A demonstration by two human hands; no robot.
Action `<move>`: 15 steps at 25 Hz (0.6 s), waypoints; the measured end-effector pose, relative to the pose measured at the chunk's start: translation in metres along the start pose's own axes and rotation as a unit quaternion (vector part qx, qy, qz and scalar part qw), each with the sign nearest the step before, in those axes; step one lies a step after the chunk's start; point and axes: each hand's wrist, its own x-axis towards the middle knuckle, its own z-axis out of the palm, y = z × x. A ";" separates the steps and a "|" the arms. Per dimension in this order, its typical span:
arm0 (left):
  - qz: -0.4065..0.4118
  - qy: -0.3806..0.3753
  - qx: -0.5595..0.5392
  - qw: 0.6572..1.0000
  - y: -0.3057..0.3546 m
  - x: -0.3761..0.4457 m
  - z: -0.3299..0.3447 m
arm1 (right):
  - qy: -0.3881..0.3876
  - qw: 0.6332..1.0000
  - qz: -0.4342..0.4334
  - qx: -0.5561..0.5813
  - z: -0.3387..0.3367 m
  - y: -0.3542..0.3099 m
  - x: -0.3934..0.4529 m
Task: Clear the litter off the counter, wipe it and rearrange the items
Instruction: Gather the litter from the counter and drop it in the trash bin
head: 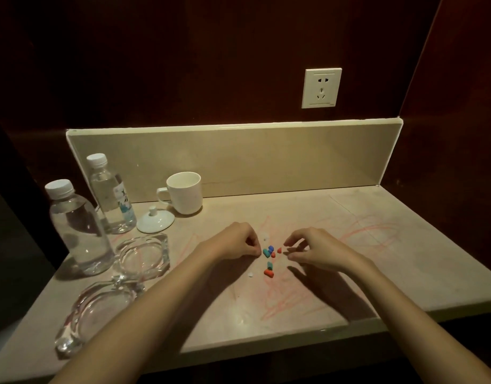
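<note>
- Inspecting the counter [335, 273], we find the litter [269, 257], small red, blue and teal bits with a few white ones, lying in a loose cluster at mid-counter, nearer the front edge than the back wall.
- We note the left hand [236, 241] just left of the cluster, fingers curled with thumb and fingertip drawn together; whether it pinches a bit or only closes toward one we cannot tell.
- We note the right hand [316, 249] just right of the cluster, fingers bent and poised in a loose claw, thumb near forefinger, holding nothing that we can see.
- We judge the hands flank the bits so as to gather them from both sides, rather than chase them singly.
- We record red scribbles [283, 303] across the surface from mid-counter toward the right edge; wiping is not yet done.
- We find two bottles [81, 228], a mug [184, 194], its lid [155, 220] and two glass ashtrays [143, 254] crowded at the left edge, well apart from the hands. We judge they stand there to keep the middle free for clearing; rearranging remains.
- We judge the task at its first step.
- We warn that the small bits may scatter or roll off the front edge if swept hastily.
</note>
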 end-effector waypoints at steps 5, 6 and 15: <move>-0.003 0.008 -0.024 1.000 -0.017 0.003 -0.022 | 0.010 0.999 -0.044 -0.019 -0.002 -0.004 0.030; -0.010 0.011 -0.028 0.999 -0.021 0.001 -0.025 | -0.001 0.999 -0.050 -0.019 -0.001 -0.007 0.036; -0.043 -0.007 -0.027 0.999 -0.016 0.000 -0.016 | -0.105 0.991 -0.085 -0.015 0.010 -0.011 0.029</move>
